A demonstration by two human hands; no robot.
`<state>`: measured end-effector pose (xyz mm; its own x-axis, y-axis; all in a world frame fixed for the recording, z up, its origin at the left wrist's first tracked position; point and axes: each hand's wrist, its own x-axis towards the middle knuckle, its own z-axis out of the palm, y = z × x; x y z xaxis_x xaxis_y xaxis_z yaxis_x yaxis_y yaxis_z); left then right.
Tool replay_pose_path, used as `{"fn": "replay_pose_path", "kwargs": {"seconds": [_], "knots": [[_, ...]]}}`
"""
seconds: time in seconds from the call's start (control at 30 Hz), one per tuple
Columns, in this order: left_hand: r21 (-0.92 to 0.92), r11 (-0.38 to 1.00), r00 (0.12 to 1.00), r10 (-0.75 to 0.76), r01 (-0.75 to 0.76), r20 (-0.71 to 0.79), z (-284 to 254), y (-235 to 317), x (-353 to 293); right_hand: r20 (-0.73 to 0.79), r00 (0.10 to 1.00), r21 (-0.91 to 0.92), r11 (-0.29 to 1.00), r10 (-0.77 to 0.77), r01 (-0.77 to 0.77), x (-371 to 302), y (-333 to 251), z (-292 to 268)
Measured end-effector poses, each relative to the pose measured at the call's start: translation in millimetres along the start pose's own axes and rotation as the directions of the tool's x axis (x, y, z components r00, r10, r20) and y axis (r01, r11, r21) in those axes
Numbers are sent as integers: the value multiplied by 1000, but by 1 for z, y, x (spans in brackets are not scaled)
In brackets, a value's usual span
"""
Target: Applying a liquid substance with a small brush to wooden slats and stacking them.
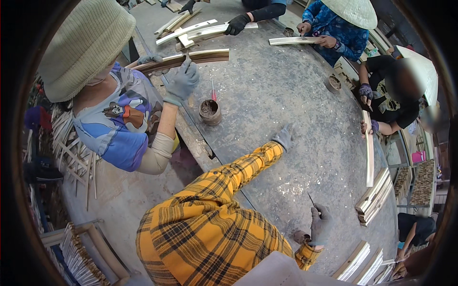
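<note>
My left hand [285,137], in a grey glove, reaches out over the middle of the grey table [267,105]. Its fingers look extended, a little blurred, and nothing shows in them. At the lower right, my right hand [320,221], gloved in grey too, is closed around a thin tool with a pointed dark blade [310,196] that sticks up past the fingers. Beside that wrist stands a small brown can [301,236], partly covered by my sleeve. Pale shavings [298,190] lie scattered between my hands.
A co-worker at left works on a curved wooden strip [205,57]; a can of brown paste [210,112] and a red-handled tool [213,95] are nearby. Other co-workers handle strips across the table. Stacked strips [374,198] lie at right, more strips [353,261] at the near right.
</note>
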<state>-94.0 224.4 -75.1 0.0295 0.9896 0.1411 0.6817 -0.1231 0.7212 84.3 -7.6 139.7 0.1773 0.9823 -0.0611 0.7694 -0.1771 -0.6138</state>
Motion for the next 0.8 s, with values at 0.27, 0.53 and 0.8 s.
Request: {"fn": "replay_pose_path", "kwargs": {"seconds": [0.27, 0.53, 0.8], "knots": [[-358, 934, 981, -64, -6, -183, -11, 16, 31, -28, 1000, -31, 999, -11, 10, -7, 11, -9], [-149, 976, 877, 71, -160, -474, -46, 53, 54, -90, 993, -93, 992, 82, -90, -13, 9, -7], [-266, 945, 959, 121, -190, -255, -18, 72, 26, -85, 995, -127, 991, 42, -52, 11, 7, -21]]}}
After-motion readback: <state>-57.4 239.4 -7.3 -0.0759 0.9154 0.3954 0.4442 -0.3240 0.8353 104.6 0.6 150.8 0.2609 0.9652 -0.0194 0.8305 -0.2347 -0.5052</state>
